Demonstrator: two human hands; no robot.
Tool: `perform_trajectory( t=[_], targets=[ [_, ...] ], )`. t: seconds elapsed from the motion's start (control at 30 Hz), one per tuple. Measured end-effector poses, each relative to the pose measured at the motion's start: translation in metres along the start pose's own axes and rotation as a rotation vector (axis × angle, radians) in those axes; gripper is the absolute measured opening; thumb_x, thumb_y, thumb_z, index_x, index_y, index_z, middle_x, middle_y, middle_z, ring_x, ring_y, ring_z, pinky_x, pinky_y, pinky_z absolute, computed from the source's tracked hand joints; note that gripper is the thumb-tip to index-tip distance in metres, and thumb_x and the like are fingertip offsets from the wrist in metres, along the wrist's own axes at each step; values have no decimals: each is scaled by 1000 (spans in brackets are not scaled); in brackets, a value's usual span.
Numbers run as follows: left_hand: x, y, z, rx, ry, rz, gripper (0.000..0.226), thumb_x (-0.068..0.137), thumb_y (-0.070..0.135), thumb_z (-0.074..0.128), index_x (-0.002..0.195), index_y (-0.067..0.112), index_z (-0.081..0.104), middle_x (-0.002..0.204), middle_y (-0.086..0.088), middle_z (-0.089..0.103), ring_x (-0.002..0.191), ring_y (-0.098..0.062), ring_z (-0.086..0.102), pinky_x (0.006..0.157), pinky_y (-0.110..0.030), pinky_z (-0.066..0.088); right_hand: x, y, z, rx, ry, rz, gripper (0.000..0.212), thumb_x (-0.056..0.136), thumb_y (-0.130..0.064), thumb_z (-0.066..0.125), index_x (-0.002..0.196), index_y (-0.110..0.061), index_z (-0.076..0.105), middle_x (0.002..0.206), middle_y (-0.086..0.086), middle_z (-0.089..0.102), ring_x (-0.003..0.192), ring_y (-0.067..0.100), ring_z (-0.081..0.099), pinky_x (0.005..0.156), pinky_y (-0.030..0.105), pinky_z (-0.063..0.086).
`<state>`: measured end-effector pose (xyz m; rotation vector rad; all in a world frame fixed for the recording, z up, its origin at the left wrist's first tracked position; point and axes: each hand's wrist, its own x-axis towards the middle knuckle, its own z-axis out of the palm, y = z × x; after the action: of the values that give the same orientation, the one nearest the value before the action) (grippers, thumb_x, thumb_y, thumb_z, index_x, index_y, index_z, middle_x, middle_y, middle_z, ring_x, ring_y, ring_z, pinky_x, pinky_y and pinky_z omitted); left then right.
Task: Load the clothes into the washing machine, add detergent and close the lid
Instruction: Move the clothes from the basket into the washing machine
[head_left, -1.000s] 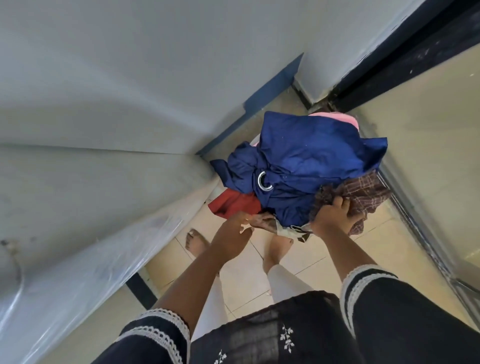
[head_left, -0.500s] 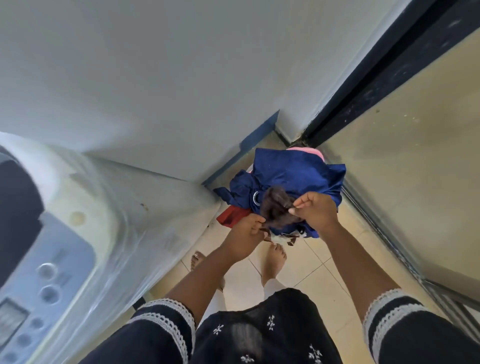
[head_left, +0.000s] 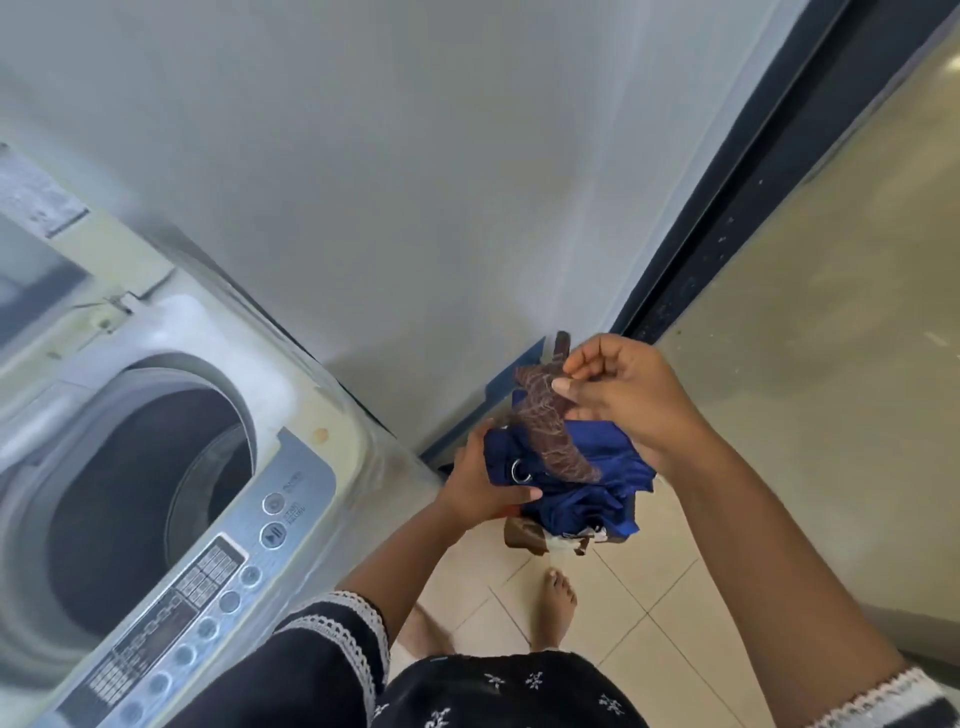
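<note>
The left hand (head_left: 480, 486) curls round the near-left side of a bundle of clothes (head_left: 587, 478), thumb across the dark blue cloth just beside a metal ring (head_left: 521, 472) sewn to it. The right hand (head_left: 631, 400) holds the bundle's right side, and its thumb and forefinger pinch the top of a brown patterned cloth (head_left: 553, 426) that drapes over the blue; the other fingers are loosely bent. The bundle hangs in the air over the tiled floor (head_left: 639, 613), to the right of the washer (head_left: 291, 415) and apart from it.

The washer stands at left with its lid (head_left: 36, 244) raised and the dark drum (head_left: 140, 488) open to view. A grey control panel (head_left: 208, 587) with round buttons runs along its near edge; the small print beside the buttons and on the sticker on the lid is too blurred to read. A white wall (head_left: 415, 182) stands behind, and a dark door frame (head_left: 769, 171) at right.
</note>
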<state>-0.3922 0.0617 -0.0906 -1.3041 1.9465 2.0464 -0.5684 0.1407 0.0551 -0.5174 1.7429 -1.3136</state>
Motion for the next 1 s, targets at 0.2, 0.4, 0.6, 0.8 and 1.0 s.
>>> perform_trajectory(
  t=[0.2, 0.4, 0.6, 0.8, 1.0],
  targets=[
    [-5, 29, 8, 141, 113, 128, 77, 71, 48, 82, 134, 27, 43, 131, 1, 48, 116, -10, 54, 99, -36, 48, -38, -61, -13, 367, -107, -137, 17, 74, -1, 73, 84, -13, 66, 77, 1, 62, 75, 14, 68, 66, 35, 61],
    [-19, 40, -11, 25, 292, 196, 14, 97, 25, 56, 97, 39, 57, 86, 31, 67, 77, 9, 65, 60, -10, 48, -28, -17, -56, -314, 444, -129, 18, 88, -4, 70, 87, -20, 63, 90, 1, 65, 81, 17, 65, 72, 42, 59],
    [-31, 44, -20, 61, 288, 227, 32, 85, 9, 49, 99, 37, 57, 89, 14, 68, 82, -6, 66, 75, -37, 58, -23, 56, -34, -736, 188, -79, 45, 83, -16, 78, 124, -19, 62, 125, 6, 55, 104, 22, 60, 84, 29, 44],
    [-49, 54, -27, 124, 185, 323, 42, 87, 2, 48, 112, 35, 39, 100, 1, 67, 83, -17, 68, 71, -40, 56, -30, 64, 16, -740, -128, -309, 89, 81, -9, 78, 149, -41, 31, 144, -6, 31, 119, 20, 52, 94, 39, 53],
    [-70, 68, -30, -144, 47, 345, 48, 86, -4, 47, 116, 28, 26, 101, -19, 60, 82, -23, 57, 72, -42, 50, -20, 55, 34, -918, -86, -436, 56, 86, -25, 72, 136, -34, 48, 136, -4, 43, 118, 20, 54, 82, 42, 54]
  ],
)
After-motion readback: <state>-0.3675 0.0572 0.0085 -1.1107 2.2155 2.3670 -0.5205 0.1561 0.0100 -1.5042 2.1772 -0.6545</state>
